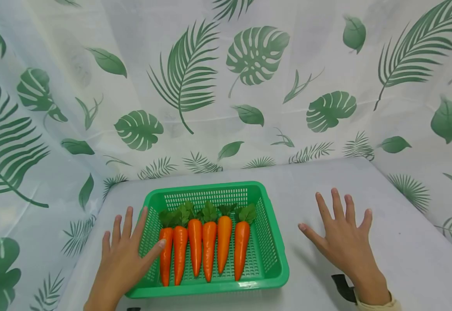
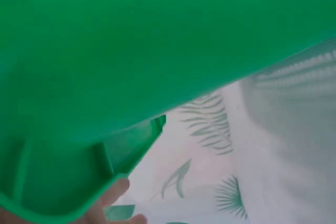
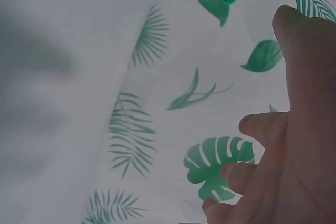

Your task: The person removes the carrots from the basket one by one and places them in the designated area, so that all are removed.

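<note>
Currently six carrots (image 1: 209, 246) are lying in the basket (image 1: 194, 290), leaves (image 1: 209, 211) pointing to twelve o'clock; the left hand (image 1: 126, 259) is overlapping its nine-o'clock side, fingers spread, contact unclear, while the right hand (image 1: 346, 242) is hovering spread at three

In the head view, the left hand (image 1: 121, 259) is showing its back between seven and eight o'clock, its fingers (image 1: 127, 224) pointing straight and slightly parted toward twelve, its thumb (image 1: 153, 252) angling out between one and two, its wrist (image 1: 101, 300) trailing toward seven. The right hand (image 1: 346, 244) is showing its back near four o'clock, its straight fingers fanning widely between eleven and one, its thumb pointing toward ten, its wrist running toward five into a pale sleeve (image 1: 381, 304).
</note>
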A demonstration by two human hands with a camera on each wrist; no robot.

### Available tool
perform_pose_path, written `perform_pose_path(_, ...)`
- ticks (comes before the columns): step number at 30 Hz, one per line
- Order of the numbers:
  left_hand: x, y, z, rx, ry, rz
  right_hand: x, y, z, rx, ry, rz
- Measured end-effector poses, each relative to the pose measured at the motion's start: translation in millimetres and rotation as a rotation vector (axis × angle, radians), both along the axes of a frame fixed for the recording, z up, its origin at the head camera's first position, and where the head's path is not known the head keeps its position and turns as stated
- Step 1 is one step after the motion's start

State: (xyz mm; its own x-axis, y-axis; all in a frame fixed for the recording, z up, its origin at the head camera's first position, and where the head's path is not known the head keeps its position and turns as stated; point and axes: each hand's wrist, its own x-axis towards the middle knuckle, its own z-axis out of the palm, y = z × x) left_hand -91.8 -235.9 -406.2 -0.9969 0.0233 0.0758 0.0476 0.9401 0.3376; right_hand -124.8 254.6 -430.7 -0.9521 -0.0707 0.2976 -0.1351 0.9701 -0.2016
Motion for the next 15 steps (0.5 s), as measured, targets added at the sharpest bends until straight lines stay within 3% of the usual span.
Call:
perform_pose_path(6, -2.2, -11.9, 0.7, 0.107, 0.023, -0.033, -0.6, -0.4, -0.5, 0.007, 0.0, -0.006)
perform_pose_path(15, -3.9, -40.5, -13.5, 0.533, -0.029, -0.047, 0.3, -1.7, -2.7, -0.003, -0.006, -0.005)
